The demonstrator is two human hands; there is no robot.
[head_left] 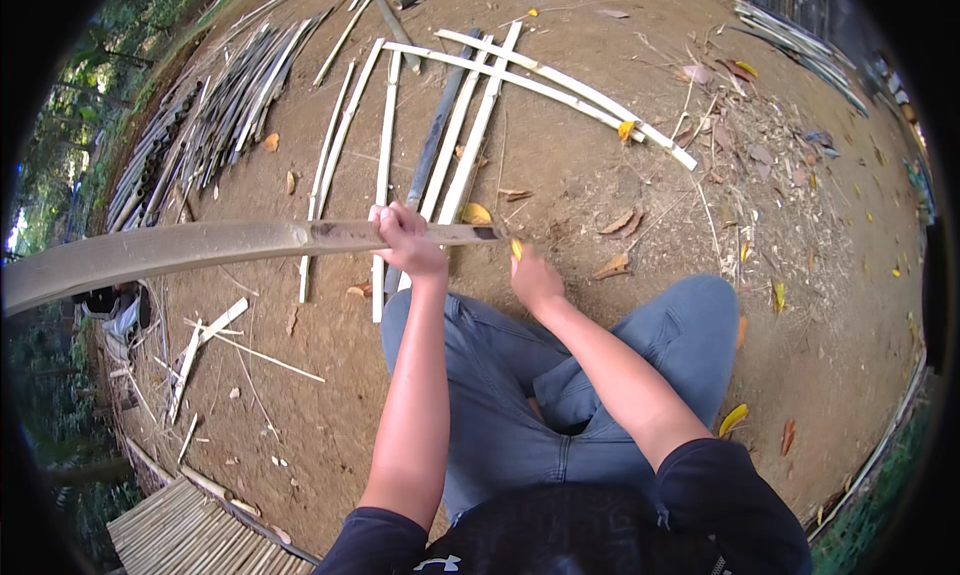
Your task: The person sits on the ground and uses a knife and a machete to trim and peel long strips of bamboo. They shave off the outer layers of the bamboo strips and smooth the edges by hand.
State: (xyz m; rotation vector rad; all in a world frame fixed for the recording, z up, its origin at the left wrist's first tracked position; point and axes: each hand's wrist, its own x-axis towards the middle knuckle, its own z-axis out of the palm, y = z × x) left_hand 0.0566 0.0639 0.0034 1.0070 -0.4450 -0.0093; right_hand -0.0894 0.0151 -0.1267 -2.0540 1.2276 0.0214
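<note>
Left hand (410,243): closed around the bamboo pole (200,243) near its short end, probably so that end is kept steady.
Bamboo pole: held crosswise, its long part extended left of the grip, its dark-marked end just to the right.
Right hand (540,278): placed just right of that end, apparently curled around a small yellow object (516,248); its kind cannot be told.
Pale strips (481,125): laid beyond the grip, 2 across others, perhaps kept within reach.
Legs (650,340): folded on the near side, apparently for a stable seat.
</note>
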